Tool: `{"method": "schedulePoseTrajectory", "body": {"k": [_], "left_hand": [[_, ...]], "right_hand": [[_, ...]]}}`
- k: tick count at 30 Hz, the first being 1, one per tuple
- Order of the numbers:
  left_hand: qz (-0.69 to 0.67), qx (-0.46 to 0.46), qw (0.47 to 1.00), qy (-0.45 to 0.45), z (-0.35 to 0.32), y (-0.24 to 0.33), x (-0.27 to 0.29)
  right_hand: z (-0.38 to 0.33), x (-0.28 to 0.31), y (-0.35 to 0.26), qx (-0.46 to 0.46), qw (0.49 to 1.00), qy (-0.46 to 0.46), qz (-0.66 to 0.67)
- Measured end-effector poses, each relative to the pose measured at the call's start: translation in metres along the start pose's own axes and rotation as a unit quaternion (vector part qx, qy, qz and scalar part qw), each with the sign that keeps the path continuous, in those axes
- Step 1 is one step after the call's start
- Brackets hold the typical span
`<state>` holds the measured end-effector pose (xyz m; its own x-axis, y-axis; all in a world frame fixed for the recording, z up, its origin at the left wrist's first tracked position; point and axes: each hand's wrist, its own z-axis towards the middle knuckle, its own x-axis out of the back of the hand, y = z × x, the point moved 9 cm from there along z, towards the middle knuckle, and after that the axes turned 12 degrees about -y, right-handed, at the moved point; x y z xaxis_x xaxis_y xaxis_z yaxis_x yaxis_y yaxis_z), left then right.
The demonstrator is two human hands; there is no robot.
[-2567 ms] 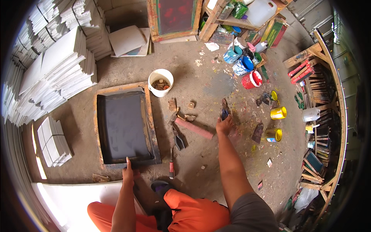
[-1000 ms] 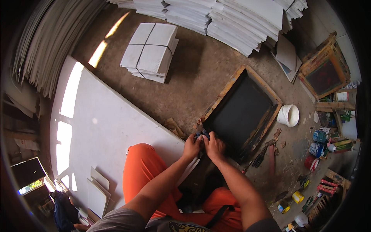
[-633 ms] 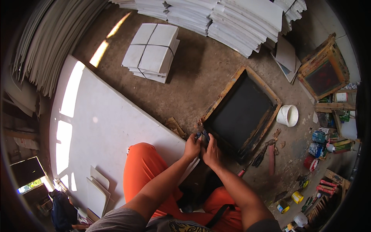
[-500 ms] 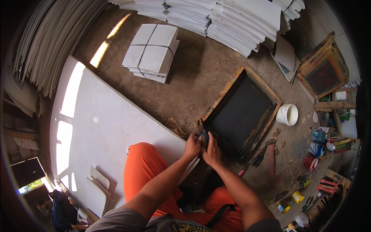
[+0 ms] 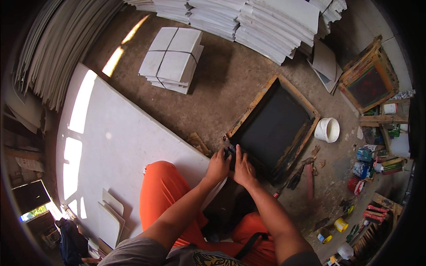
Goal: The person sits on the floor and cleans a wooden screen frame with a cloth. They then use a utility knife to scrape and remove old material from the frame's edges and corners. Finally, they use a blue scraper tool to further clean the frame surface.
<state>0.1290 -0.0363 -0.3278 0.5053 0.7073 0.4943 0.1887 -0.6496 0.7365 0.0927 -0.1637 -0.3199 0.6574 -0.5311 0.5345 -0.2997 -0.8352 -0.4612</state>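
Side by side, my left hand [image 5: 218, 166] and my right hand [image 5: 243, 170] are at the near left corner of a wooden-framed screen [image 5: 255, 104] with a dark mesh. The left fingers are closed around a small dark object [image 5: 228, 154], mostly hidden by the hands. My right hand is close against its other side, index finger stretched toward the frame; its remaining fingers are partly hidden, so I cannot tell how firmly it grips. The screen lies tilted away to the right of a large white board [image 5: 133, 133], whose edge passes just left of my hands.
A strapped bundle of white sheets [image 5: 171, 57] sits on the floor beyond the board, with taller white stacks [image 5: 275, 26] behind. Right of the screen are a white bucket [image 5: 327, 130], a second framed screen [image 5: 370, 84], a reddish strip [image 5: 309, 181] and several paint cans [image 5: 356, 185].
My hands have shifted slightly at the screen's corner, and the right index finger now points straighter toward the frame. The whole view has moved a little.
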Motion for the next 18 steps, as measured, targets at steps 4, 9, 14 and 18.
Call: {"method": "schedulePoseTrajectory", "body": {"k": [4,9,14,18], "left_hand": [[0.125,-0.129,0.981,0.074,-0.042,0.019,0.004],[0.162,-0.201,0.966,-0.008,-0.081,0.029,-0.023],[0.204,-0.301,0.897,-0.251,-0.100,0.033,-0.085],[0.300,-0.384,0.840,-0.239,-0.087,0.058,-0.147]], "right_hand": [[0.004,-0.002,0.006,0.009,1.000,-0.011,-0.011],[0.008,0.002,0.013,0.047,0.997,0.010,-0.056],[0.009,0.022,0.007,0.008,0.996,-0.005,-0.085],[0.015,0.021,0.014,-0.006,0.994,-0.021,-0.104]]}}
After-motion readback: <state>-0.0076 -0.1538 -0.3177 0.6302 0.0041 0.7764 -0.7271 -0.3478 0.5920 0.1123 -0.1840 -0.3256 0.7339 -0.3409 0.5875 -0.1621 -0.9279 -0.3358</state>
